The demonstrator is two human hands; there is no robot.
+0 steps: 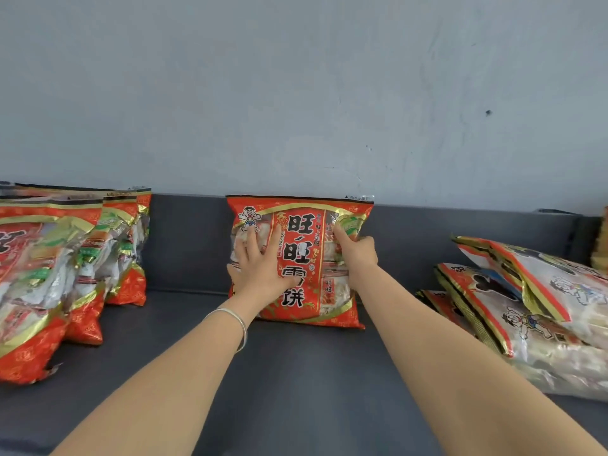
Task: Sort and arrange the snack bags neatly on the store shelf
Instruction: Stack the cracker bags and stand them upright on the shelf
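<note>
**Standing one red bag up against the back of the shelf**

The pale wall [296,93] fills the top half of the view. Below it runs the dark grey shelf [296,373], with a low back panel of the same grey.

On the left a row of red bags [49,274] stands upright, one behind the other and fairly tidy. On the right a pile of pale silver bags [543,307] lies flat and overlapping, not yet stood up or squared.

Between the two groups, well apart from both, a single red bag [302,251] stands on its bottom edge with its printed face outward. Its top seam reaches just above the back panel, and it seems to lean on that panel.

The left hand [260,264] lies flat on the bag's front, fingers spread, pressing it back. The right hand [357,251] is at the bag's upper right, fingers curled in; it looks to be gripping that edge, though its fingertips are hidden. A thin bracelet [235,319] sits on the left wrist.

I'd say this is the placing step, steadying the bag so it stands by itself. Next, the hands should let go gently and watch for a tip. Then either slide it towards the red row or start on the flat pile.
</note>
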